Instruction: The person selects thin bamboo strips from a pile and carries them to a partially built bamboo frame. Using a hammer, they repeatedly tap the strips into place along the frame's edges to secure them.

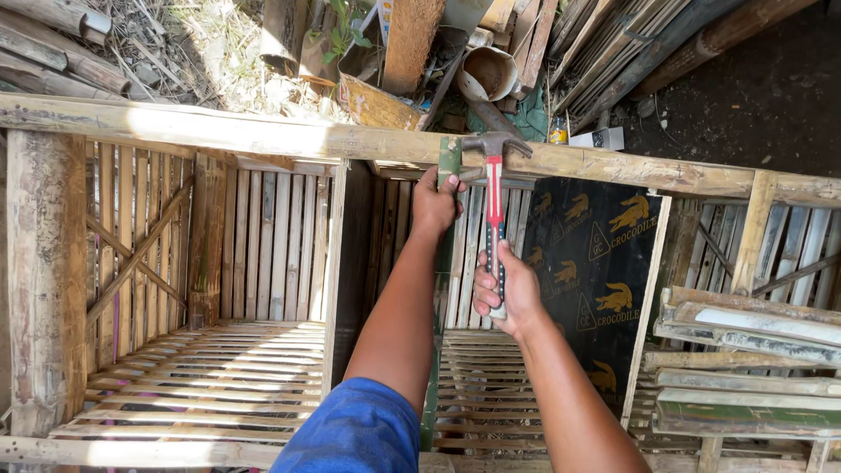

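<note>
Holding: my right hand (506, 293) is clamped round the lower grip of a claw hammer (494, 219); my left hand (435, 203) is closed on a green bamboo upright (449, 158) just below the top rail.
Hands: apart, the left higher and nearer the rail, the right lower, both near the middle of the view.
Hammer, material: dull grey metal head with a curved claw, a red-and-white shaft, and a dark ribbed grip.
Hammer, axis: long axis close to vertical in the view, head away from me and grip toward me; the head runs crosswise, lying against the top rail (263, 133) just right of the green upright.
Top rail: a long, pale, weathered bamboo pole, rough and blotched, running left to right across the frame.
Frame: a bamboo crate of thin split slats (254, 245), flat and straight, set side by side with narrow gaps; a slatted floor (210, 368) below.
Left post: a thick round bamboo post (44, 280), grey and flaking.
Panel: a black printed sheet (596, 263) with yellow animal figures, smooth, inside the frame right of my right hand.
Sleeve: blue cloth sleeve (355, 434) on my left arm.
</note>
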